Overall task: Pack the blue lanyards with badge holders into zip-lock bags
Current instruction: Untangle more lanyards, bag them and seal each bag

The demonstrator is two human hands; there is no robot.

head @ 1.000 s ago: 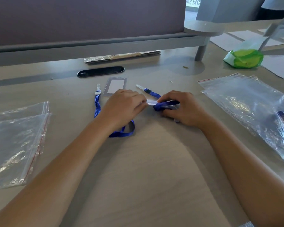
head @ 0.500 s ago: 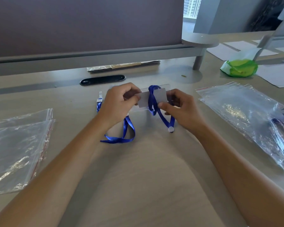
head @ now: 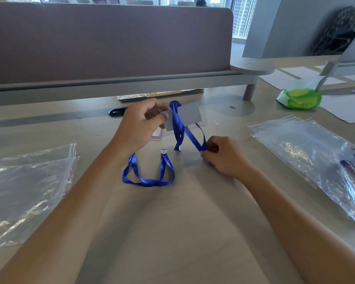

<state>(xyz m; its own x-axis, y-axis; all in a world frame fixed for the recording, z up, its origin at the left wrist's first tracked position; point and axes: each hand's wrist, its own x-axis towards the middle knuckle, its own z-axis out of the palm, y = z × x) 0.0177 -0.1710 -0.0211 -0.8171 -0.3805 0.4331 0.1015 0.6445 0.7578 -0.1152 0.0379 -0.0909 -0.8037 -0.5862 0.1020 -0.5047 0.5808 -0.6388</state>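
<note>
My left hand (head: 140, 124) pinches a clear badge holder (head: 190, 115) with a white card, held a little above the desk. A blue lanyard (head: 178, 128) is wrapped once around the holder's middle. My right hand (head: 221, 154) pinches the lanyard's strand low on the desk to the right, pulling it taut. The rest of the ribbon lies in a loose loop (head: 150, 181) on the desk below my left hand. A second badge holder (head: 157, 135) lies flat under my left hand, mostly hidden.
Empty zip-lock bags (head: 25, 187) lie at the left. A pile of zip-lock bags (head: 307, 152) at the right holds packed lanyards. A green-and-white bag (head: 299, 98), papers (head: 348, 107), a divider panel (head: 111, 42) and a black cable grommet (head: 117, 112) sit at the back.
My right hand let go of the holder and dropped down to the right, drawing the lanyard strand out. My left hand kept the holder raised. The camera tilted up.
</note>
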